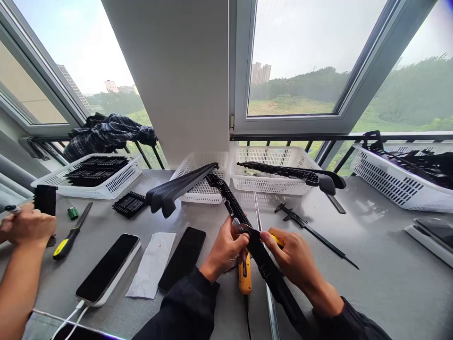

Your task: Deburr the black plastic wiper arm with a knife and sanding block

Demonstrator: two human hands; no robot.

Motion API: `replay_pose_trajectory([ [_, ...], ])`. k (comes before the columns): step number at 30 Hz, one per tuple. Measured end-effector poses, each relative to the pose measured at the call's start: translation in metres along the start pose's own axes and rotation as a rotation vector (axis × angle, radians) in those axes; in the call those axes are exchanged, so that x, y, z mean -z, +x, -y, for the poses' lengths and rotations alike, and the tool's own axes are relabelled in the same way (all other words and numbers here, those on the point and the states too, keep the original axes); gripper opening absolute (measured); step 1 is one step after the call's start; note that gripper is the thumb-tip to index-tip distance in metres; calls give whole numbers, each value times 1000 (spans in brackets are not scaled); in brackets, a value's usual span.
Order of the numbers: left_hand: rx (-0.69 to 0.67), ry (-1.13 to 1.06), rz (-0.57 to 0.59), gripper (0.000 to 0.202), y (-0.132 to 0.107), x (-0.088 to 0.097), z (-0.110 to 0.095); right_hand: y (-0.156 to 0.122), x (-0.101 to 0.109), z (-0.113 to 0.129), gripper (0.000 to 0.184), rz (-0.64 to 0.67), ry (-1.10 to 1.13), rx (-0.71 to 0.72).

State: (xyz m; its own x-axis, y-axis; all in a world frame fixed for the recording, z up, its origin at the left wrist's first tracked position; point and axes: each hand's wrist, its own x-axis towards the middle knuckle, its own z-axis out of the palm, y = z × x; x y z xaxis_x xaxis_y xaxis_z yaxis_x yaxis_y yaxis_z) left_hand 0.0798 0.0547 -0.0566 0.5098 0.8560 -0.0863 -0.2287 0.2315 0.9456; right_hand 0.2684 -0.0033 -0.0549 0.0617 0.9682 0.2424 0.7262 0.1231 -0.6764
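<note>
"Where are we holding the long black part (260, 254)?"
"We are grasping it in our left hand (226, 245); it is slanting between both hands, toward us."
"And our right hand (297, 259)?"
"We are clenching a yellow-handled tool (278, 239) in it, beside the part; an orange tool (245, 278) is lying below on the table (371, 236)."

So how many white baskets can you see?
4: the left basket near the bundled cloth, the middle-left basket and middle-right basket side by side, and the right basket, cut off by the picture's edge.
</note>
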Motion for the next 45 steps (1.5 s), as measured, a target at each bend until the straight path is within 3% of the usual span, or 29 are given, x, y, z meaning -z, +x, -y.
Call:
replay_pose_trajectory([
  [16,12,-38,-6,62,-1,2,-8,2,1,-8,77,-68,-102,12],
  [24,2,-35,-151,71,-1,9,-16,0,0,-7,77,-52,-127,20],
  [45,-30,10,-141,60,0,7,-11,2,1,-15,76,-98,-162,3],
])
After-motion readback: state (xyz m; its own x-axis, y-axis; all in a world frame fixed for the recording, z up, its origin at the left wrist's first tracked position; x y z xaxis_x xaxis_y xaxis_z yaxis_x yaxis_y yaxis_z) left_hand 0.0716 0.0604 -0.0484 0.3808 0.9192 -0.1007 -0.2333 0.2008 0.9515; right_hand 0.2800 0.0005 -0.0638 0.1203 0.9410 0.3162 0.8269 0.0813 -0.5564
